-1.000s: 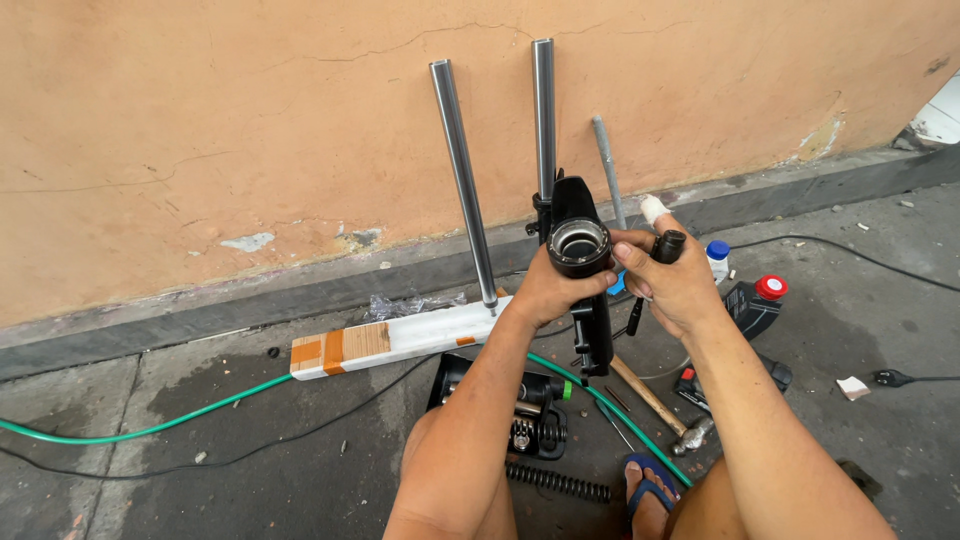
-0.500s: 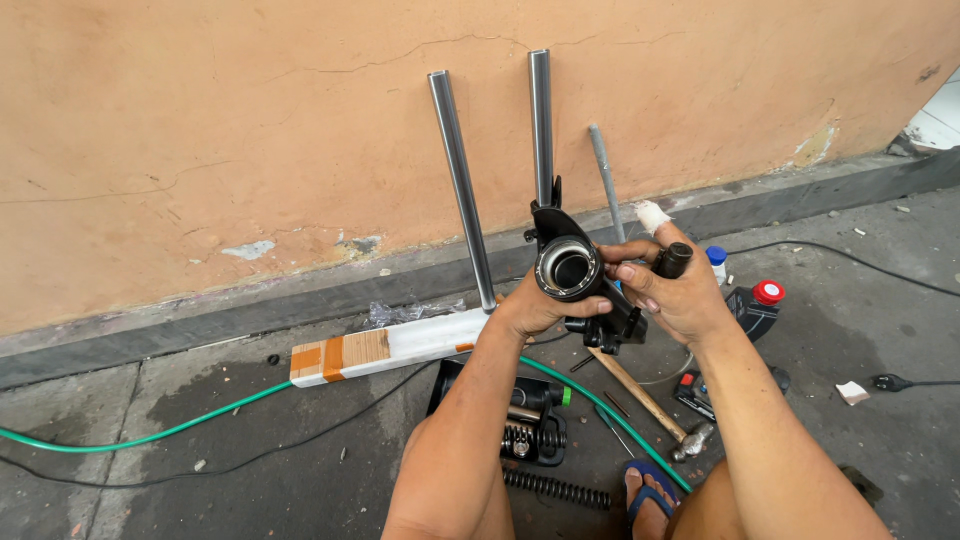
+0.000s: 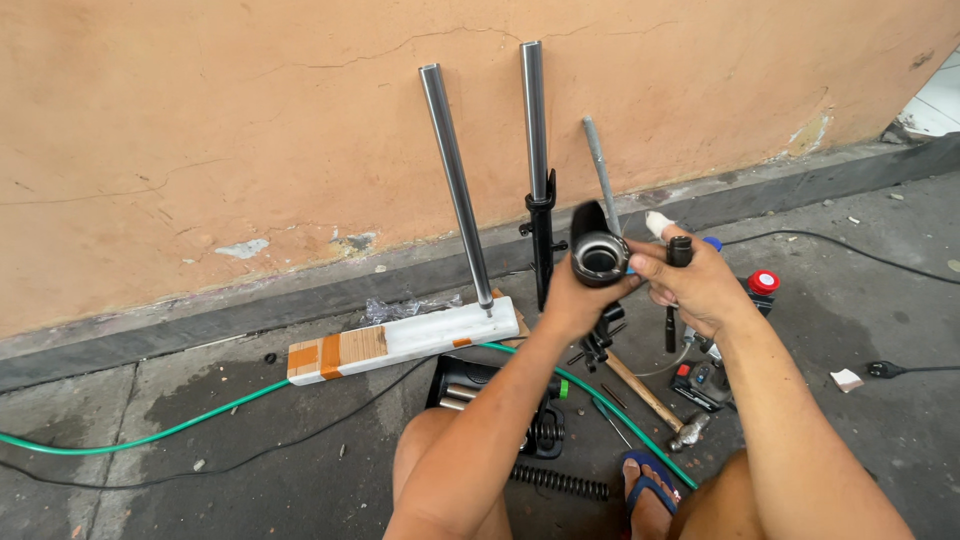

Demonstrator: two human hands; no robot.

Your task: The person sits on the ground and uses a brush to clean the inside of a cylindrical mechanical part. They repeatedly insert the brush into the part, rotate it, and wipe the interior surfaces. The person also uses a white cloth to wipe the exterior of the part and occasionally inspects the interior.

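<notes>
The left hand (image 3: 578,298) covers the lower body of the black fork leg (image 3: 598,258), whose upper edge is motion-blurred. The right hand (image 3: 695,285) hides most of the black-handled tool (image 3: 678,252) it grips. The left forearm crosses the black tray (image 3: 462,380), concealing its contents. The green hose (image 3: 140,438) runs off the left edge. Small items beside the red cap (image 3: 763,282) are too small to identify.

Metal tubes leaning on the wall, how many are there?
3: a long shiny tube on the left standing on the white block, a second in the middle, and a thinner grey rod right. Hands may hide more.
</notes>
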